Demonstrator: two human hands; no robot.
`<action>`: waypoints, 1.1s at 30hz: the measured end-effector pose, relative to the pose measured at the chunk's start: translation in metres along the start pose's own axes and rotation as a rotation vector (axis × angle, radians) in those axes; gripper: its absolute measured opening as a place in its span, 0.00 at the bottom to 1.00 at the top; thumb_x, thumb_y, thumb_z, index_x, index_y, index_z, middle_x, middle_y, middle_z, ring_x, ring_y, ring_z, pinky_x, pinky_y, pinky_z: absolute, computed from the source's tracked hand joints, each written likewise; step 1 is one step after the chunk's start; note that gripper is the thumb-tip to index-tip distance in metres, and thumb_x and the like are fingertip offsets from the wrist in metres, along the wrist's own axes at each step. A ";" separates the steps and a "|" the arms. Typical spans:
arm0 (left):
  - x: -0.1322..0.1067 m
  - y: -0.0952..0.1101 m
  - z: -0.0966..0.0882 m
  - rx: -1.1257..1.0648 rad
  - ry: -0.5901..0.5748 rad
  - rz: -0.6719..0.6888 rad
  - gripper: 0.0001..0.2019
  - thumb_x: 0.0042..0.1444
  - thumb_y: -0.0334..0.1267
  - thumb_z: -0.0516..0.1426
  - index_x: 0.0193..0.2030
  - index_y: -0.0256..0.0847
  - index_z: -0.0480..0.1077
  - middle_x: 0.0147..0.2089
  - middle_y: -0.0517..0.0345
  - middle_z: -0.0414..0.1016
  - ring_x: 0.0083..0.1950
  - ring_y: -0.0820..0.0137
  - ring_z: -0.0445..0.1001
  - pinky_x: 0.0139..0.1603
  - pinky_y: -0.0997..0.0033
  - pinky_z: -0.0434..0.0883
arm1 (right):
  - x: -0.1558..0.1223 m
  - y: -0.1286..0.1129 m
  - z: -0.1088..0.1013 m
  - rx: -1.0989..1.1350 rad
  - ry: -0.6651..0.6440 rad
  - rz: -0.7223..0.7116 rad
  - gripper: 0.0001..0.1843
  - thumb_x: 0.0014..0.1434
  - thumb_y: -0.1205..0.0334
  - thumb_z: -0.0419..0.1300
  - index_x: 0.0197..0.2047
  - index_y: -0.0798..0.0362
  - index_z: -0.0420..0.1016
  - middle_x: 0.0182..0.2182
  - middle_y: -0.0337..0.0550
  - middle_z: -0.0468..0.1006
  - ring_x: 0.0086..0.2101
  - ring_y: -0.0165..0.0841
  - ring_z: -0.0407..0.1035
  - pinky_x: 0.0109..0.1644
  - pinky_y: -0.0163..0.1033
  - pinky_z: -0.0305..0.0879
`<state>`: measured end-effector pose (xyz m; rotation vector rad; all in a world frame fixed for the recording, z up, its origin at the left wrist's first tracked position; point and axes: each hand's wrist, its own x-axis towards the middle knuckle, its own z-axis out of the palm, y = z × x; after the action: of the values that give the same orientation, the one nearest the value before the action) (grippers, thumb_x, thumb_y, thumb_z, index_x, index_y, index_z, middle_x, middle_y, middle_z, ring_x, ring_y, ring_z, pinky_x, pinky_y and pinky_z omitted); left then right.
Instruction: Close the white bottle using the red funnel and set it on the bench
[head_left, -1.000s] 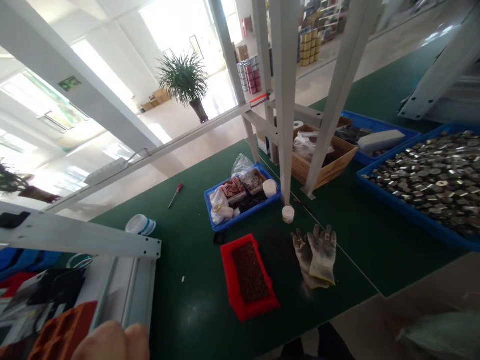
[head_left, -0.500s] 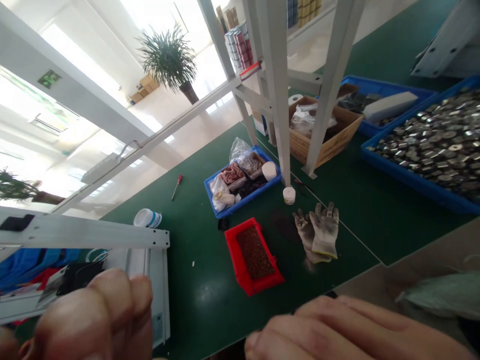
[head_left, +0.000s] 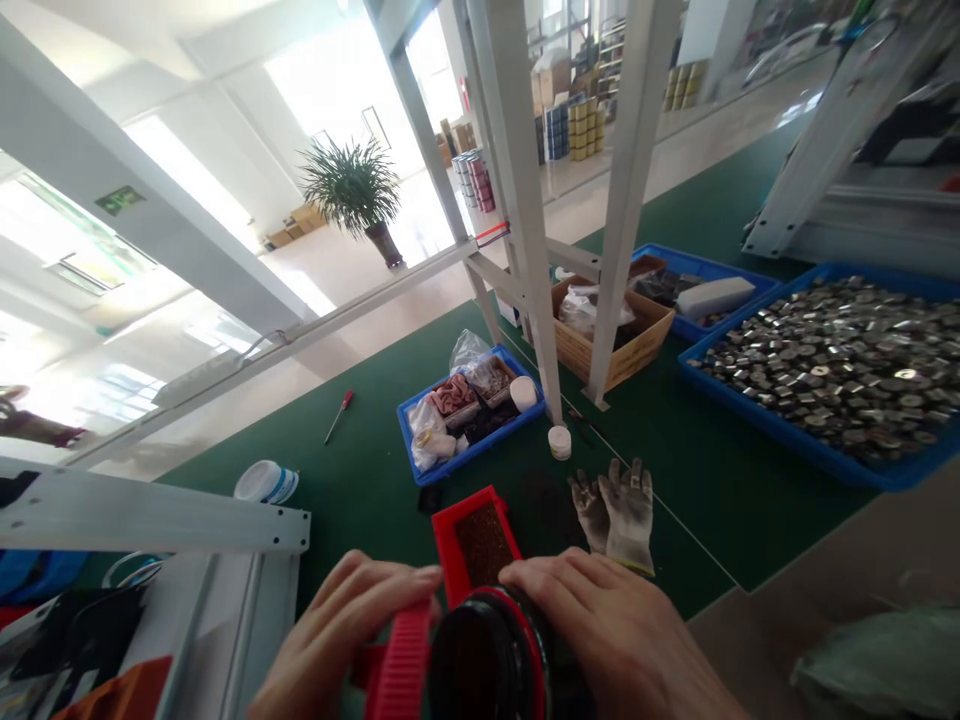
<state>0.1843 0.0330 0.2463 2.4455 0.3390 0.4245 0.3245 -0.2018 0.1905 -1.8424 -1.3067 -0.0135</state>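
Note:
Low in the head view, my left hand (head_left: pixel 349 620) is closed around a red ribbed screw cap (head_left: pixel 406 665). My right hand (head_left: pixel 607 625) grips a dark jar (head_left: pixel 534 640) with a red ring round its neck. The jar's open, dark mouth points towards me, right beside the cap; its contents cannot be made out. Just beyond both hands lies a red bin (head_left: pixel 444 540) holding fine brown bits, its near end covered by the hands and jar. A pair of dirty work gloves (head_left: pixel 630 515) rests to the right of the bin.
A blue tray (head_left: pixel 469 452) of bags and small parts lies behind the bin, near a small white tub (head_left: pixel 559 442). White frame posts (head_left: pixel 525 200) rise from the green table. At right stands a blue tray (head_left: pixel 787 435) heaped with metal parts; a screwdriver (head_left: pixel 340 415) lies left.
My hands have come inward and together in front of the red bin. The red cap and dark jar now show between them. The view has tilted upward and shifted.

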 end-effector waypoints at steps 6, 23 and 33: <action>0.027 0.017 0.014 0.235 -0.207 0.427 0.42 0.52 0.72 0.62 0.71 0.62 0.66 0.50 0.54 0.84 0.42 0.57 0.82 0.42 0.61 0.82 | -0.005 0.014 0.028 -0.155 0.044 -0.001 0.40 0.49 0.48 0.74 0.60 0.53 0.66 0.47 0.52 0.85 0.38 0.50 0.81 0.38 0.50 0.73; 0.045 -0.024 0.056 0.355 -0.502 0.581 0.47 0.58 0.72 0.53 0.79 0.55 0.47 0.57 0.51 0.78 0.46 0.63 0.75 0.47 0.66 0.76 | -0.025 0.049 0.084 0.212 -0.012 0.335 0.48 0.36 0.35 0.81 0.56 0.50 0.75 0.48 0.47 0.84 0.43 0.52 0.77 0.49 0.57 0.69; 0.047 -0.018 0.053 0.400 -0.617 0.663 0.36 0.67 0.45 0.61 0.77 0.63 0.52 0.59 0.54 0.75 0.49 0.62 0.75 0.48 0.66 0.78 | -0.034 0.057 0.084 0.199 -0.023 0.349 0.46 0.37 0.46 0.82 0.57 0.53 0.75 0.49 0.47 0.83 0.45 0.51 0.76 0.50 0.57 0.71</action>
<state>0.2451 0.0340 0.2059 2.8780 -0.7263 -0.1731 0.3163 -0.1791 0.0863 -1.8760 -0.9489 0.3141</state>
